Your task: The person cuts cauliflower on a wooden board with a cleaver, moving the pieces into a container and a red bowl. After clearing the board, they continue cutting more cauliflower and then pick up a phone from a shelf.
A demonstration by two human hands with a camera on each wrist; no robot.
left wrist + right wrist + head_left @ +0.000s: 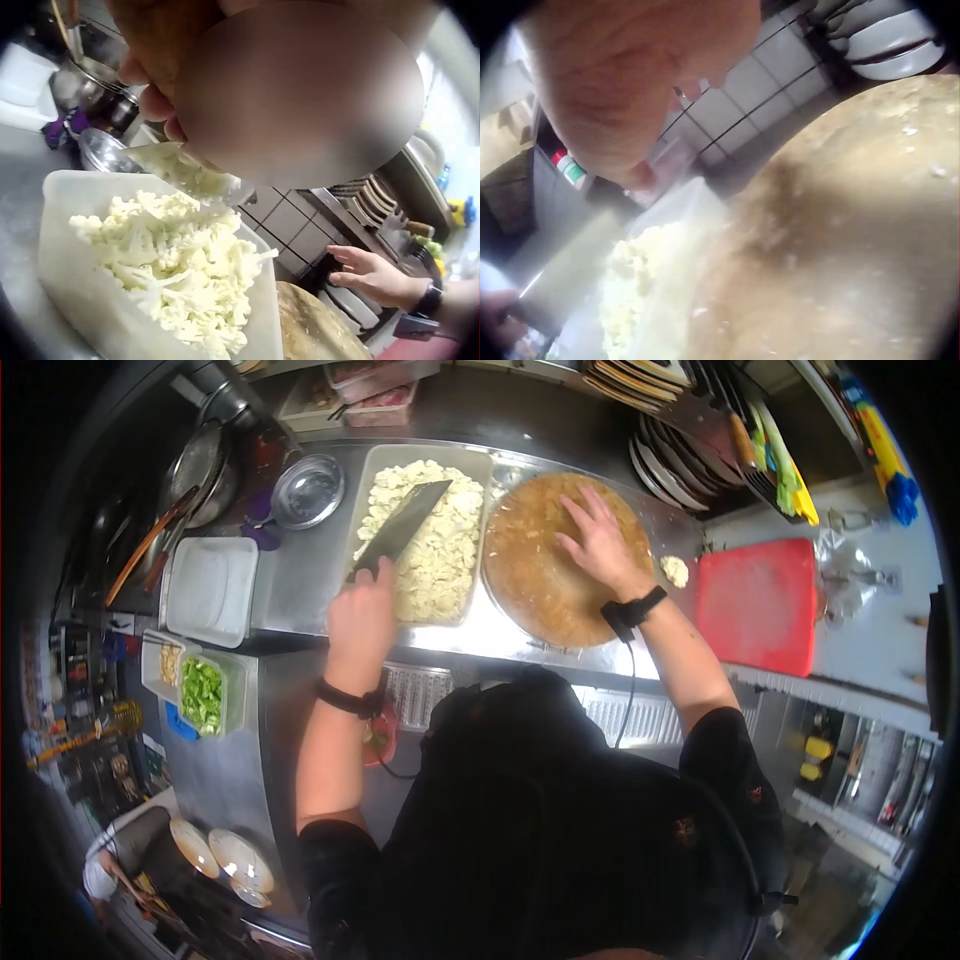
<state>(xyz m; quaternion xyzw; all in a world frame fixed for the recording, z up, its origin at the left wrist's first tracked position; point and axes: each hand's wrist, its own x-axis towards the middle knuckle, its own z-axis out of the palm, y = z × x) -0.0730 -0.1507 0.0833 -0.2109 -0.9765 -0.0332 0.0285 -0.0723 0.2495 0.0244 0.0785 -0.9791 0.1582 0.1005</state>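
Note:
My left hand grips a cleaver by its handle, its broad blade over a pale plastic tub of cauliflower florets. Small bits cling to the blade in the left wrist view. To the right of the tub lies a round wooden chopping board, with scattered crumbs on it. Above that board is my right hand, fingers spread and holding nothing. In the right wrist view the cleaver and tub appear beyond the board.
One cauliflower piece lies right of the round board, near a red cutting board. A metal bowl and a white container stand left of the tub. Stacked plates and racked knives line the back right. Chopped greens sit lower left.

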